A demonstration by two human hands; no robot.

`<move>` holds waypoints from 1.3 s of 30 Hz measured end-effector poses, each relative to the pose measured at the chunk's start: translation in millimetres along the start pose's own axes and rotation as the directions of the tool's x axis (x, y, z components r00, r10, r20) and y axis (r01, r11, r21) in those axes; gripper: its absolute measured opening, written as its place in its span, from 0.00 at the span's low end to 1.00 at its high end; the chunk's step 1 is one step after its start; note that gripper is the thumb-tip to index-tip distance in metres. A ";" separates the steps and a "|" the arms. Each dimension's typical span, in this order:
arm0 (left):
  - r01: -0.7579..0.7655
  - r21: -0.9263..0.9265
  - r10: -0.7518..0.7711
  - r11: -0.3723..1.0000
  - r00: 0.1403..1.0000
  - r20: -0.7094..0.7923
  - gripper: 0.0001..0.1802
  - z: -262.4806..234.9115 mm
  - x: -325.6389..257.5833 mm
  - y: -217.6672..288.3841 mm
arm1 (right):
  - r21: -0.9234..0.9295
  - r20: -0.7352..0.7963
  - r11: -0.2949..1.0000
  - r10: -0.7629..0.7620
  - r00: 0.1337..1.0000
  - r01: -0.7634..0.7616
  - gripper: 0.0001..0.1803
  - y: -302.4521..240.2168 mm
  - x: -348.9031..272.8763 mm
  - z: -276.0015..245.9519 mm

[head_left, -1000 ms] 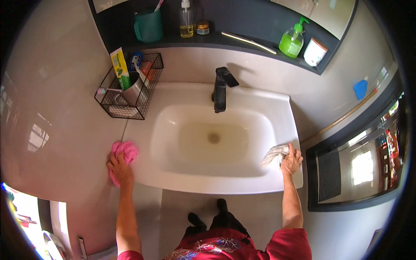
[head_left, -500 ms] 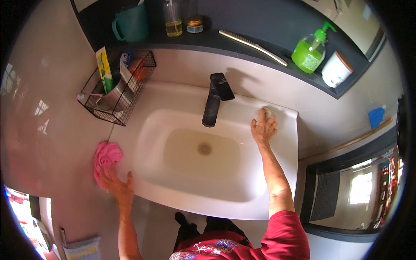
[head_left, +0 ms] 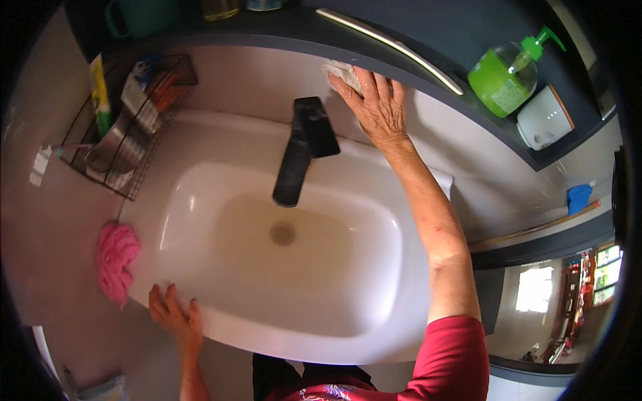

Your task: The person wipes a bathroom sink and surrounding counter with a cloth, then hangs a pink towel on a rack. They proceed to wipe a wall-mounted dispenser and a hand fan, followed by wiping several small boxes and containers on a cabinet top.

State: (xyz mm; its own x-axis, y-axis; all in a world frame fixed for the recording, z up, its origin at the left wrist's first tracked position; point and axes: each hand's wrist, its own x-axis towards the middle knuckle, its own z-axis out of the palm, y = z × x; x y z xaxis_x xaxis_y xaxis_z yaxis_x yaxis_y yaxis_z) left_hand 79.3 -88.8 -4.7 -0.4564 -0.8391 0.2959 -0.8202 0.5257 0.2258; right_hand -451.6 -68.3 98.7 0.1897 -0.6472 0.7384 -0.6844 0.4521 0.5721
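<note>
Here, at the top centre, we find the fingers of the right hand (head_left: pixel 379 107) laid out long over a bunched white cloth (head_left: pixel 341 69), holding it to the pale wall (head_left: pixel 267 77) just under the shelf's edge. The outstretched fingers probably keep it spread and pressed flat. At the lower left, the left hand (head_left: pixel 175 319) grasps nothing: its fingers are parted and slightly bent at the near rim of the white sink (head_left: pixel 150 220), perhaps for balance, though we cannot tell whether they bear weight.

Just beside the sink's left edge, we see a crumpled pink cloth (head_left: pixel 119 259), untouched and seemingly within easy reach. A black faucet (head_left: pixel 294 164) leans over the basin in the middle. At the upper left, a wire basket (head_left: pixel 152 150) gathers tubes and a metal cup, likely to keep them upright together. Along the top, a dark shelf (head_left: pixel 281 37) bears a pale comb (head_left: pixel 391 45), a green soap bottle (head_left: pixel 501 83) and a white jar (head_left: pixel 543 120), apparently kept off the wet sink.
</note>
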 end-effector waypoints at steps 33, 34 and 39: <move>-0.003 0.113 0.002 0.994 1.000 0.009 0.29 -5.5 -1.7 4.8 | 0.005 0.428 0.767 0.578 0.694 -0.642 0.28 67.8 -190.5 -46.9; -0.011 0.091 0.010 0.996 1.000 0.003 0.28 -5.5 -2.7 3.2 | 0.020 0.386 0.691 0.662 0.643 -0.723 0.27 77.6 -198.4 -50.6; -0.044 0.067 0.045 0.997 0.999 -0.018 0.26 -1.0 0.1 0.3 | 0.425 0.194 0.021 0.974 0.114 -0.905 0.27 110.2 -232.2 -32.0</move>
State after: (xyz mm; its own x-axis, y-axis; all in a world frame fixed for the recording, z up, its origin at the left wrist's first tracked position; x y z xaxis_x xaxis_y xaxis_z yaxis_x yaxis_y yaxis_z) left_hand 79.4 -88.6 -3.6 -0.4868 -0.8120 0.3221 -0.8206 0.5514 0.1500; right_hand -548.5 151.4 1.7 -0.7820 0.2472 0.5721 -0.4852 0.3347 -0.8078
